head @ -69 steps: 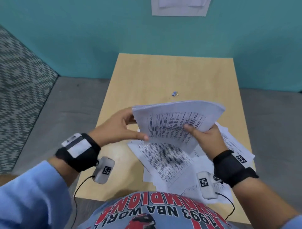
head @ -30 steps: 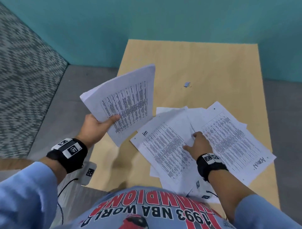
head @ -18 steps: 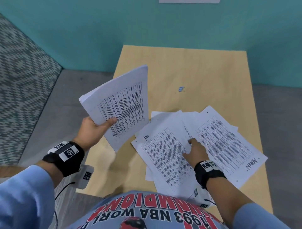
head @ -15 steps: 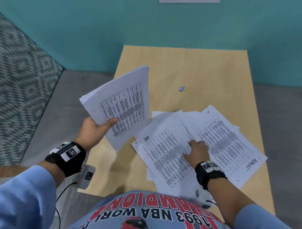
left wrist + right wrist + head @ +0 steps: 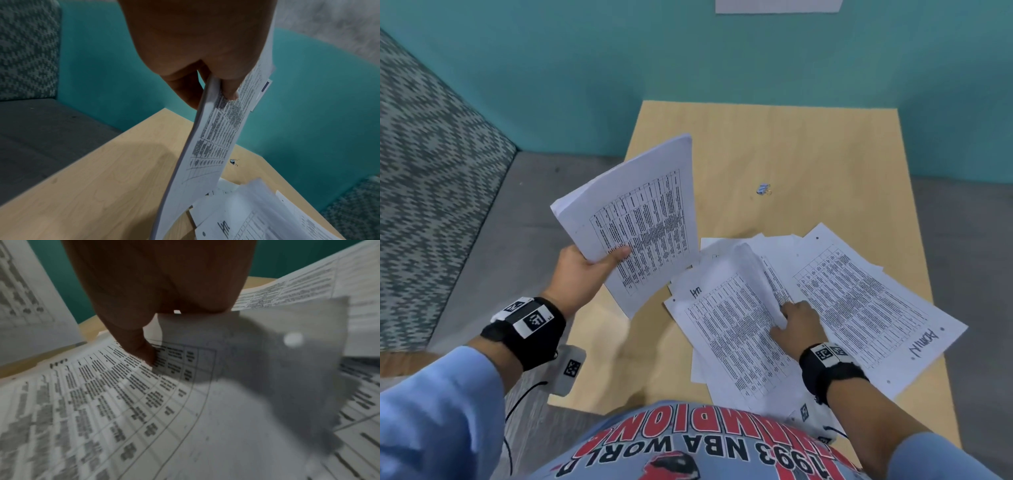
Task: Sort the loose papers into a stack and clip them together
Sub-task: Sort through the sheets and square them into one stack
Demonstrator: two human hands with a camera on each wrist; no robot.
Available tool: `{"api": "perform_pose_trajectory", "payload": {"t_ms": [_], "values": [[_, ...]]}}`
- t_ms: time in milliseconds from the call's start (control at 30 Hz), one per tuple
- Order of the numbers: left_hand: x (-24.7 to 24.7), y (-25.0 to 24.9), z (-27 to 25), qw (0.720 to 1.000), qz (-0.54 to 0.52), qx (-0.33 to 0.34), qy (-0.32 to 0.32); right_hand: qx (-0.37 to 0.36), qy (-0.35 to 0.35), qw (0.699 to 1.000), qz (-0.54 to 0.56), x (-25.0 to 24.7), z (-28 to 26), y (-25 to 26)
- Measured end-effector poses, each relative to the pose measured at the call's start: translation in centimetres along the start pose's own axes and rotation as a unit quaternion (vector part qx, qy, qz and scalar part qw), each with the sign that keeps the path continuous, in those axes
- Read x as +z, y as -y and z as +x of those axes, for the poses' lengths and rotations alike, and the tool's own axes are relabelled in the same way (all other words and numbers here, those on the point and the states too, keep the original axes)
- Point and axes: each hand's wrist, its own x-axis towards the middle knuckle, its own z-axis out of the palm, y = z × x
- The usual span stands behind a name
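My left hand [image 5: 585, 270] grips a gathered stack of printed sheets [image 5: 643, 219] by its lower left corner, raised over the table's left side; the left wrist view shows thumb and fingers [image 5: 228, 87] pinching the stack [image 5: 207, 146]. Loose printed papers [image 5: 866, 301] lie fanned on the table's near right. My right hand [image 5: 796, 323] pinches the right edge of the top loose sheet [image 5: 726, 318] and curls it upward; in the right wrist view the lifted edge [image 5: 267, 369] bends under my fingers. A small binder clip [image 5: 763, 189] lies alone mid-table, also visible as the clip [image 5: 234, 162].
The wooden table [image 5: 808, 144] stands against a teal wall [image 5: 619, 61]. Grey floor [image 5: 517, 233] and a patterned panel [image 5: 424, 171] are to the left. The table's far half holds only the clip.
My right hand went from lying flat on the loose papers to pinching one sheet's edge and lifting it. The left hand holds the stack in about the same raised spot.
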Motion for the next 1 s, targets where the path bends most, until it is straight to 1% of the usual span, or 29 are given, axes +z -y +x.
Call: {"api": "perform_pose_trajectory", "payload": {"t_ms": [67,133,167,200,333,433,533,633,700,767,833,900,933,1000], "values": [[-0.1,0.0,0.1,1.000,-0.003,0.001,-0.002,-0.016,-0.047,0.999,0.021,-0.6,0.2,-0.5],[-0.1,0.1,0.2,1.000,-0.004,0.002,-0.004,-0.023,-0.099,0.995,0.005,-1.0,0.6,-1.1],[-0.1,0.0,0.1,1.000,-0.004,0.001,-0.003,-0.022,-0.110,0.994,0.003,-1.2,0.8,-1.3],[-0.1,-0.1,0.1,1.000,-0.004,0.001,-0.002,-0.018,-0.106,0.994,0.001,-1.3,1.0,-1.5],[-0.1,0.0,0.0,1.000,-0.003,0.008,-0.001,0.023,-0.041,0.999,-0.018,-1.2,1.2,-1.5],[-0.2,0.2,-0.1,1.000,-0.001,0.006,-0.006,0.015,-0.026,0.997,0.067,-1.2,1.0,-0.9],[-0.3,0.4,-0.1,1.000,0.004,0.006,-0.010,0.012,-0.018,0.986,0.167,-1.3,0.5,-0.7],[-0.1,0.5,0.0,1.000,0.007,0.009,-0.005,0.006,-0.020,0.980,0.200,-1.8,-0.5,-1.0],[0.1,0.3,0.1,1.000,0.008,0.011,0.001,0.003,-0.012,0.984,0.178,-2.5,-1.0,-2.4],[0.3,0.2,0.2,1.000,0.010,0.013,0.005,0.017,-0.025,0.988,0.152,-3.9,-0.8,-5.0],[0.4,0.2,0.3,1.000,0.012,0.006,0.006,0.056,-0.053,0.993,0.086,-5.2,0.1,-8.5],[0.6,0.0,0.2,1.000,0.016,0.004,0.009,0.086,-0.087,0.992,0.011,-6.5,1.0,-11.7],[0.8,0.0,0.1,1.000,0.019,0.005,0.009,0.100,-0.102,0.990,-0.015,-7.0,1.5,-12.8],[1.2,0.0,0.0,1.000,0.020,0.004,0.011,0.126,-0.110,0.985,-0.041,-8.0,2.0,-14.2]]}}
